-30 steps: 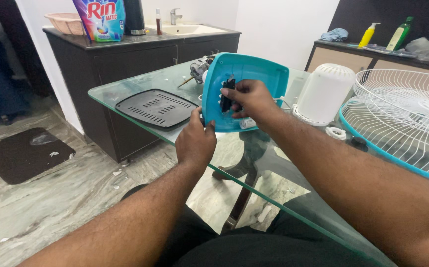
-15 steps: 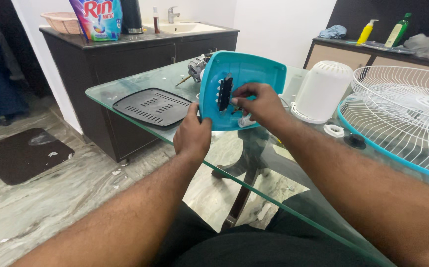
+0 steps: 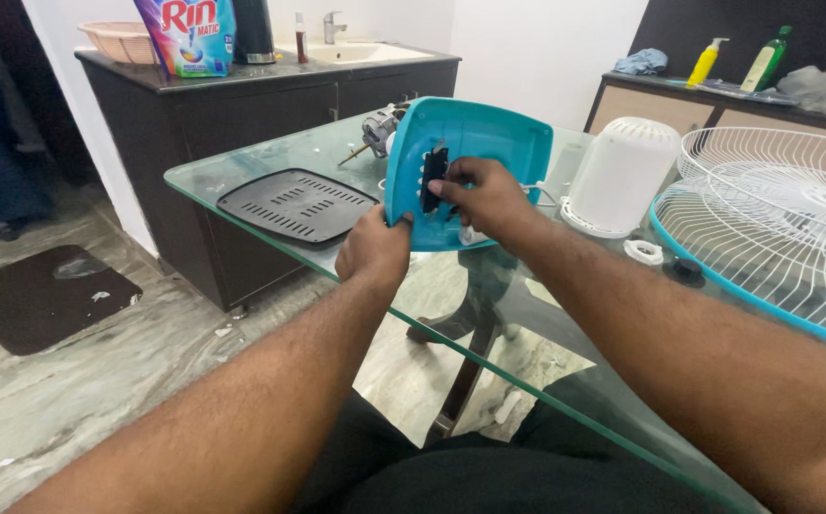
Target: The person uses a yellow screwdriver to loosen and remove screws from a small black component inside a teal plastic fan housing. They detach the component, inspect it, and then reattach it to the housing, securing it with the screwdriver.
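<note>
While left hand point(image 3: 375, 249) grips the teal fan base cover point(image 3: 489, 143) upright over the glass table point(image 3: 241, 171) | right hand point(image 3: 484, 195) pinches its black switch block point(image 3: 432, 176) | block seated; black vented plate point(image 3: 297, 205), wire fan guard point(image 3: 775, 228) lie unattached.

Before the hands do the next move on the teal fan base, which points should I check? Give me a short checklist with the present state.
1. Left hand grips the teal base at its lower edge: ok.
2. Right hand fingers on the black switch block: ok.
3. Base lifted clear of the glass table: ok.
4. Black vented plate lies flat, apart from the hands: ok.
5. Switch block fully seated: cannot tell.
</note>
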